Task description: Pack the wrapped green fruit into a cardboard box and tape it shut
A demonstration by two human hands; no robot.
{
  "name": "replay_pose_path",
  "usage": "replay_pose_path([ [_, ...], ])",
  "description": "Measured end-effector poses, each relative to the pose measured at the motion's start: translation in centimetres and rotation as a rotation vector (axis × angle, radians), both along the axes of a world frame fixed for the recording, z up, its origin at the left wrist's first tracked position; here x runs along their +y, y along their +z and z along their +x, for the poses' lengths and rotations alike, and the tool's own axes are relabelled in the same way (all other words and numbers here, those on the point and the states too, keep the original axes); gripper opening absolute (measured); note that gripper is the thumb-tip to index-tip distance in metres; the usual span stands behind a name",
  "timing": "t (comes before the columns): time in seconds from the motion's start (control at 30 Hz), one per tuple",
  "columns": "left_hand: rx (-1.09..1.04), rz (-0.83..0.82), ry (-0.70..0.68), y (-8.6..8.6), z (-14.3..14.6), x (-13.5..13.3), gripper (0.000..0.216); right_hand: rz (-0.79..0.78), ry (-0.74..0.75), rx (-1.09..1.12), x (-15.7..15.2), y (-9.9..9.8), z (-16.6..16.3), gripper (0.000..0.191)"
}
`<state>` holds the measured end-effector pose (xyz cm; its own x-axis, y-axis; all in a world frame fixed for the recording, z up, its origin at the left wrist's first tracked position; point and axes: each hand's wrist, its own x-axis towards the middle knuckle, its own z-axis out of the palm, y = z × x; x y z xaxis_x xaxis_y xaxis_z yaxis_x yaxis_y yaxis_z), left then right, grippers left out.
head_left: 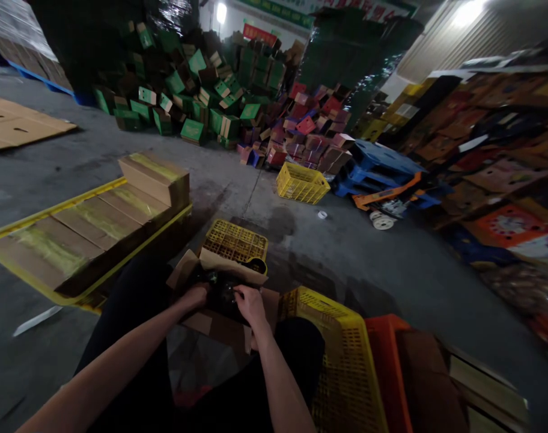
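Observation:
An open cardboard box sits between my knees with its flaps raised. Dark, shiny, rounded contents fill it, perhaps in thin plastic; their kind is too dark to tell. My left hand reaches into the box's left side, its fingers mostly hidden against the contents. At the right side, my right hand pinches the shiny surface of the contents with bent fingers. Just beyond the box, a roll of yellow tape rests by an upturned yellow crate.
On my left, a yellow crate holds several taped cartons. A yellow basket and an orange crate stand close on my right. Farther off are heaped green cartons, another yellow crate, and a pallet jack by blue pallets.

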<state>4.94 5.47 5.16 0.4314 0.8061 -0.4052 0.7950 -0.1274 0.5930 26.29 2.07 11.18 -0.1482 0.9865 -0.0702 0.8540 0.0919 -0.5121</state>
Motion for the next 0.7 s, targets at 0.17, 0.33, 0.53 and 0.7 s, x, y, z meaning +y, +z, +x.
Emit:
replay_pose_path([
  [0.17, 0.105, 0.178, 0.162, 2.6, -1.3, 0.8, 0.02, 0.059, -0.159, 0.041, 0.6, 1.0, 1.0, 0.025],
  [0.33, 0.069, 0.291, 0.107, 3.3, -2.1, 1.0, 0.023, 0.076, -0.2, 0.076, 0.8, 1.4, 1.4, 0.023],
  [0.53, 0.102, 0.21, 0.105, 1.7, -1.3, 0.6, 0.027, 0.077, -0.202, 0.108, 0.8, 1.4, 1.1, 0.02],
  [0.7, 0.112, 0.271, 0.137, 1.9, -1.6, 0.7, 0.028, 0.053, -0.174, 0.157, 0.9, 1.8, 1.0, 0.02],
])
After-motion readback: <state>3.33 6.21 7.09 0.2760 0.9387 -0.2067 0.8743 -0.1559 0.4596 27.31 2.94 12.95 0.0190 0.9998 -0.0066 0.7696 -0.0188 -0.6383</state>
